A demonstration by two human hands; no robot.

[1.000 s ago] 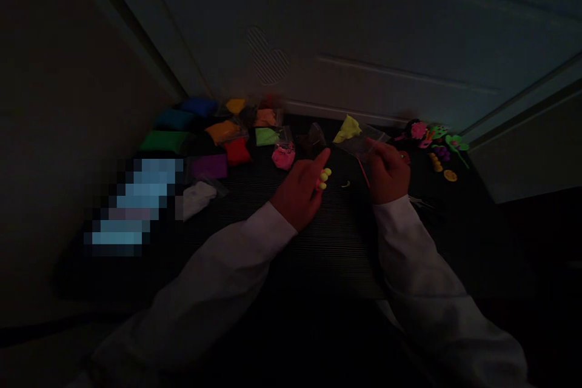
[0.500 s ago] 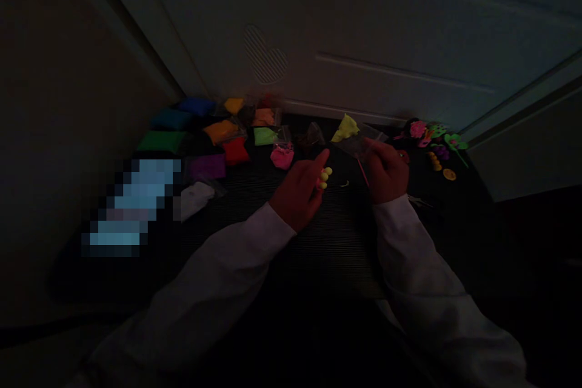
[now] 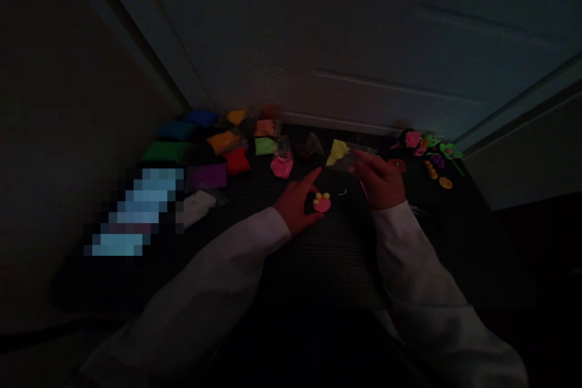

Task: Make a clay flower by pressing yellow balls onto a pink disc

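Our right hand (image 3: 385, 183) pinches the bag (image 3: 342, 165), its yellow clay (image 3: 337, 151) lying left; our left hand (image 3: 294, 205) touches the pink clay (image 3: 322, 205), grip unclear.

No readable text, label, brand, number or sign shows on anything in view.

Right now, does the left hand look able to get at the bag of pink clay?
Probably yes: the pink bag lies just beyond the left hand, with nothing visible standing between them.
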